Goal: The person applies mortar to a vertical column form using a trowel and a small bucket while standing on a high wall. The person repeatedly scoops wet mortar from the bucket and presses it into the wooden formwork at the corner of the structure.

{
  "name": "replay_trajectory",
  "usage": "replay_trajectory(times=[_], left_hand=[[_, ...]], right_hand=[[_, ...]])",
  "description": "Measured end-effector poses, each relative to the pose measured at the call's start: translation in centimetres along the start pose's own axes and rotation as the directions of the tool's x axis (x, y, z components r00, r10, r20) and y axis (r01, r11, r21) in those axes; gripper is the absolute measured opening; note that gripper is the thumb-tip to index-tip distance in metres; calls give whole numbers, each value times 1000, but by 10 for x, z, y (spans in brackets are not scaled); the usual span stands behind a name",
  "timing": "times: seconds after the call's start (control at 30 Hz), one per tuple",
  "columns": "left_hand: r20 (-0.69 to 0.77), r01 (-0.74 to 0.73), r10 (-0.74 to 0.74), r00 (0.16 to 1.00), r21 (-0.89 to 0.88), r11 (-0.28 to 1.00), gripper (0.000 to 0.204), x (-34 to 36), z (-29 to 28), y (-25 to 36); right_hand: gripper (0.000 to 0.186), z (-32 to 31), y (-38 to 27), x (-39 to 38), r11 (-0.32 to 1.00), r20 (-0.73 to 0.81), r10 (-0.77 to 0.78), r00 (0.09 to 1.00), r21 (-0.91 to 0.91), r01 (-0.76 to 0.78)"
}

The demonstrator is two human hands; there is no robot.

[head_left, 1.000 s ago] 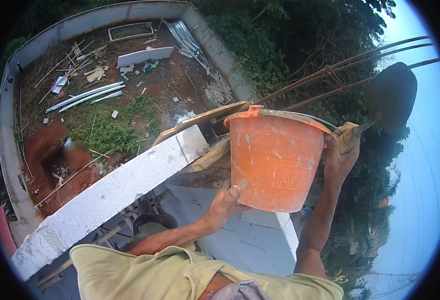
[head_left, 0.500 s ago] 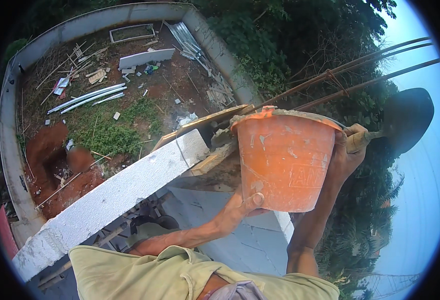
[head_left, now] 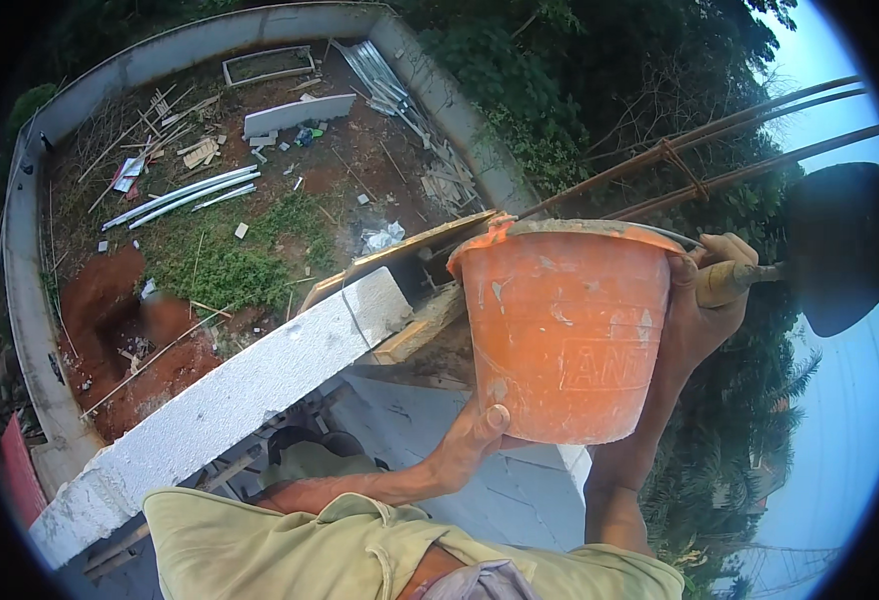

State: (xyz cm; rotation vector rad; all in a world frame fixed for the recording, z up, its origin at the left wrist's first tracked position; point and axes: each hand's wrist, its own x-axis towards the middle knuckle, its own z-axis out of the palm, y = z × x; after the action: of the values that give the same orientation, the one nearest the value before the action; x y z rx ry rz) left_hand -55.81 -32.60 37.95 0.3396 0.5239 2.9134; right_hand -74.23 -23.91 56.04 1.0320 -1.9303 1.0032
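Note:
An orange bucket, its rim crusted with grey mortar, is held up between both of my hands. My left hand supports its lower left side, thumb against the wall and the other fingers hidden beneath the base. On the right side, my right hand presses the bucket and also grips the wooden handle of a trowel, whose dark, blurred blade points right. A thin wire handle crosses the rim near the right fingers. The bucket's inside is hidden. Left of the bucket lies a gap between wooden form boards.
A white block wall runs diagonally to the left, ending beside the boards. Rusty reinforcing bars stretch to the upper right. Far below is a walled yard with white pipes, scrap wood and a dug pit. Trees stand at right.
The bucket has come slightly down and left in the view, its left rim lower than before. The trowel has shifted right. Both hands keep their hold.

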Motion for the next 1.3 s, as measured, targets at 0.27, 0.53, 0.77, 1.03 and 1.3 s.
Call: replay_trajectory(times=[0.27,0.53,0.77,1.03,1.3], left_hand=[[-12,10,-11,1000,-58,998,116,-2,-3,-4],[30,-23,24,999,-36,999,116,7,-6,-5],[-3,9,-9,1000,-38,999,117,-3,0,0],[-22,8,-9,1000,-57,998,121,4,-3,4],[-58,101,-105,993,-74,992,122,-8,-8,-9]], right_hand=[[33,10,-4,2,998,-21,16,1000,56,-15],[33,14,-2,6,999,-9,14,1000,36,-14],[31,19,-5,6,999,-17,38,999,19,-38],[28,21,-3,9,997,-26,76,997,29,-75],[32,11,-1,8,998,-42,-17,999,60,20]])
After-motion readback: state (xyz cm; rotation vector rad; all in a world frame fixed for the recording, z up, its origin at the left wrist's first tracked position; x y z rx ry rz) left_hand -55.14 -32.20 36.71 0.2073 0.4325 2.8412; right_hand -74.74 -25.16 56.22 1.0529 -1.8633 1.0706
